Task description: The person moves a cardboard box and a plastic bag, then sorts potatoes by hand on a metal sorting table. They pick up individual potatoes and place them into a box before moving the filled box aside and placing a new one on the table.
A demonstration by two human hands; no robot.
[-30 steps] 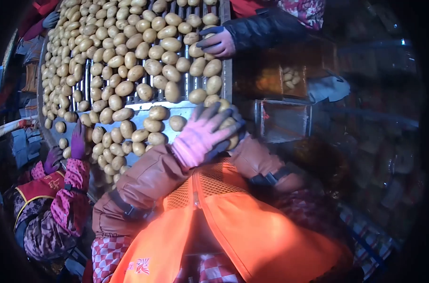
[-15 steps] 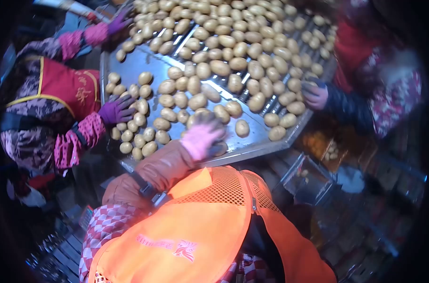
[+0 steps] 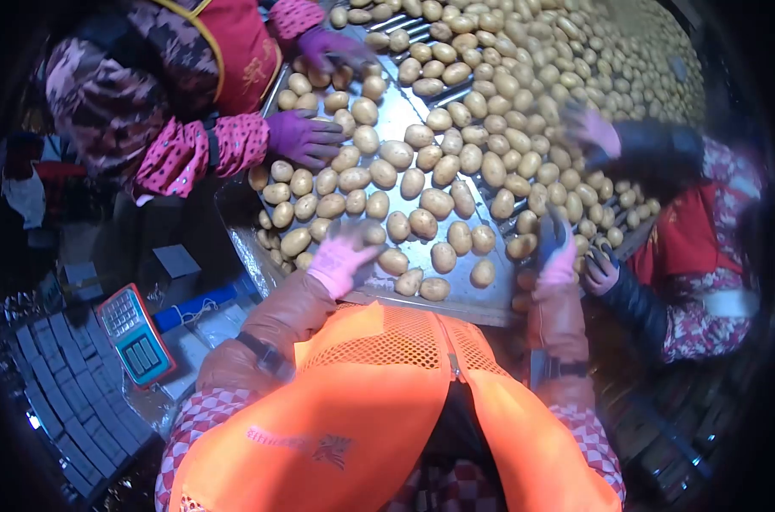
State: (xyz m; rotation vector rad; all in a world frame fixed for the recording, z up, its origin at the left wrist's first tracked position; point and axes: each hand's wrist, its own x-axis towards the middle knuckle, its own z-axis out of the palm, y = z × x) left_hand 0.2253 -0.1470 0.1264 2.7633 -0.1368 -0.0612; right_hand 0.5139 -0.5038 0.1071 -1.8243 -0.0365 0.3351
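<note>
- Potatoes [image 3: 421,224]: lying loose on the table [image 3: 468,300], several just beside its near rim.
- Your left hand [image 3: 340,256]: fingers spread, flat on potatoes, gripping none.
- Your right hand [image 3: 558,252]: at the rim; I cannot tell its grip.
- Risk: a careless sweep could push rim potatoes over the edge.
- Risk: a co-worker's hand [image 3: 600,271] is just beside your right; you could collide.
</note>
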